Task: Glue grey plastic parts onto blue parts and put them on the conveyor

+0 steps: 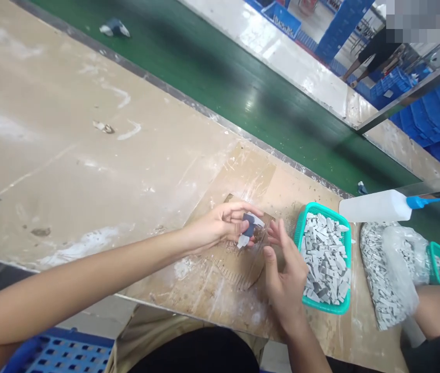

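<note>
We list: left hand (216,228), fingers (243,208) curled narrowly, pinching a small dark-and-white piece (248,228), just left of the teal basket (350,248); right hand (284,274) spread wide beside that basket, touching nothing visible. Risk: so narrow a pinch could let the piece slip, dropping it among the basket's grey blocks (324,259).

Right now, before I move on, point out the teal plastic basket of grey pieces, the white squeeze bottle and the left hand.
Teal plastic basket (299,239): head view, on its left rim.
White squeeze bottle (373,206): head view, on its body.
Left hand (220,225): head view, on its back.
</note>
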The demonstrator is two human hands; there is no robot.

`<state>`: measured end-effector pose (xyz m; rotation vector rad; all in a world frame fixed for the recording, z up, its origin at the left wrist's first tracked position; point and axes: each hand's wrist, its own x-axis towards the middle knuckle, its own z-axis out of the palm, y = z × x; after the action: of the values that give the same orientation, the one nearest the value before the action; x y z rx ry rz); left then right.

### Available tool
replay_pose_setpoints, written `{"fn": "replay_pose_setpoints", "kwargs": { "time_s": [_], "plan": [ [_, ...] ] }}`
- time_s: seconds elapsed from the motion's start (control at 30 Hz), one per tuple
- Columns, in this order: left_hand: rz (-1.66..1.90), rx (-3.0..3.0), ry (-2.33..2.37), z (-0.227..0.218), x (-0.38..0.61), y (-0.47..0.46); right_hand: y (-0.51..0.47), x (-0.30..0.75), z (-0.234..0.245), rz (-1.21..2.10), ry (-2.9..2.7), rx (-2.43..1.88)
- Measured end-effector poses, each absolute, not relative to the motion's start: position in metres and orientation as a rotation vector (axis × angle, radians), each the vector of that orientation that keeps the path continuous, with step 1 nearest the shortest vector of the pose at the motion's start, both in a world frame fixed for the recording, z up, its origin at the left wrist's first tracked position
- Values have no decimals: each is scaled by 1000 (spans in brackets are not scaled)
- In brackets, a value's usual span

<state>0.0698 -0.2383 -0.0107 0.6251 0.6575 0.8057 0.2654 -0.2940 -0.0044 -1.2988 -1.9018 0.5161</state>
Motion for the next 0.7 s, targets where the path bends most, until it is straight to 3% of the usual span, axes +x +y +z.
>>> {"fn": "replay_pose_setpoints", "kwargs": {
  "time_s": [0.2, 0.47, 0.6, 0.7],
  "plan": [
    [806, 315, 606, -17, 71, -240, -297, 268, -4, 708, -1915, -1252],
    [725, 325, 559, -22, 70, -244, -290, 260, 3, 1077, -1997, -1086],
    [680, 380, 621, -17, 71, -243, -293, 261, 11, 1047, -1983, -1116],
    [746, 442, 731, -13, 69, -236, -292, 271, 19, 791, -1989, -1184]
  ]
}}
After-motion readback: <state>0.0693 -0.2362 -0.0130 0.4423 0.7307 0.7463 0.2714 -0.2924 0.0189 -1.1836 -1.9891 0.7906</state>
